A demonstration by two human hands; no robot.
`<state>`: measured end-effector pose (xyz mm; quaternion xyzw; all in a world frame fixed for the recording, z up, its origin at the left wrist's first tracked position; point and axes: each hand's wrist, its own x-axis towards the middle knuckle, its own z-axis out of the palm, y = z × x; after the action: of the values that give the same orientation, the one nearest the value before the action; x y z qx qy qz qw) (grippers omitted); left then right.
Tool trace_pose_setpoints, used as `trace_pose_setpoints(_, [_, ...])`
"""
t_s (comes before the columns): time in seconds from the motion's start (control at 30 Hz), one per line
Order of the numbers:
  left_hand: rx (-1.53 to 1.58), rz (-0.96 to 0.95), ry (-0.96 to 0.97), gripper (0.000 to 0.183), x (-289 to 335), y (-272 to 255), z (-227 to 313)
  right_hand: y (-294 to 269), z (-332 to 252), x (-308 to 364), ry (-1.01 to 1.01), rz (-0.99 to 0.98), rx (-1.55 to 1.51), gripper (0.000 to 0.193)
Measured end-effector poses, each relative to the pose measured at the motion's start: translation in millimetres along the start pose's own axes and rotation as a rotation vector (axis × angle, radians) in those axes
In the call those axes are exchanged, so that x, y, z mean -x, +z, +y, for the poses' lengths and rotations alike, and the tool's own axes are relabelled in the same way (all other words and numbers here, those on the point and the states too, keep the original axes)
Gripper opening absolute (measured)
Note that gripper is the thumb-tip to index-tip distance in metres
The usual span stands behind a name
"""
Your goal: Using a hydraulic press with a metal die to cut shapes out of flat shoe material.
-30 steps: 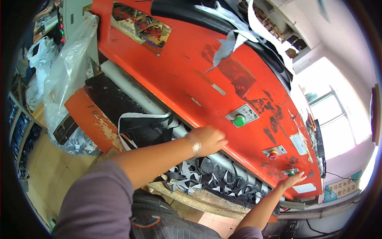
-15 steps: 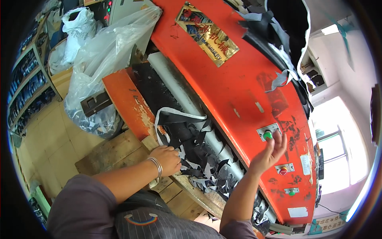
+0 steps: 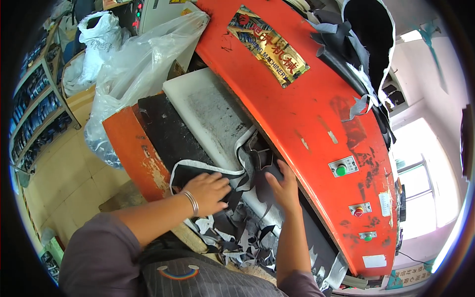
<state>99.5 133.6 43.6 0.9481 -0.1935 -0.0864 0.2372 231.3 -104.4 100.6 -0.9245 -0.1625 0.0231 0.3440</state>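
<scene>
Black sheet material (image 3: 190, 171) with a pale edge lies across the white cutting board (image 3: 198, 104) of a red press (image 3: 307, 128). My left hand (image 3: 207, 192) rests on this sheet, fingers stretched out and lying flat. Beyond it, a thin-walled metal cutting die (image 3: 264, 157) stands on the material beneath the press edge. My right hand (image 3: 284, 190) is open beside the die, thumb and fingers apart; whether it touches the die I cannot tell. Black and grey offcuts (image 3: 242, 235) are heaped between my forearms.
Green buttons (image 3: 341, 170) and a red knob (image 3: 358, 212) sit on the press front. A clear plastic bag (image 3: 133, 74) stands left of the machine, near shelves (image 3: 44, 106). Black material (image 3: 341, 64) is piled on top of the press.
My right hand has come down from the green button to beside the cutting die. The white board now extends further out from under the press. My left hand has moved up onto the black sheet.
</scene>
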Motion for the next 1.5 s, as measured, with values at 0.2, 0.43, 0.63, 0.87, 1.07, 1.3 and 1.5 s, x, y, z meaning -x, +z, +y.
trace_pose_setpoints(0.2, [-0.112, -0.299, -0.071, 0.055, 52, -35, -58, 60, -25, -43, -0.018, -0.010, 0.472, 0.074])
trace_pose_setpoints(0.43, [0.500, 0.137, -0.005, 0.067, 17, -47, -69, 75, -41, 29, 0.065, 0.148, 0.034, 0.055])
trace_pose_setpoints(0.63, [0.712, 0.024, 0.250, 0.096, -36, 9, -29, 104, -46, 145, 0.378, -0.114, -0.860, 0.057])
trace_pose_setpoints(0.87, [0.720, 0.306, -0.023, 0.026, -59, 19, -18, 67, -11, 154, 0.469, 0.130, -0.626, 0.066])
trace_pose_setpoints(1.07, [0.844, 0.310, -0.173, 0.018, -18, 26, -28, 27, 26, 97, 0.536, 0.367, -0.082, 0.061])
trace_pose_setpoints(1.3, [0.591, -0.392, -0.133, 0.023, 64, -25, -68, 22, 17, 55, 0.332, 0.169, 0.164, 0.066])
trace_pose_setpoints(1.5, [0.049, 0.272, -0.158, 0.031, 59, -81, -51, 36, 18, 58, 0.177, 0.140, 0.274, 0.068])
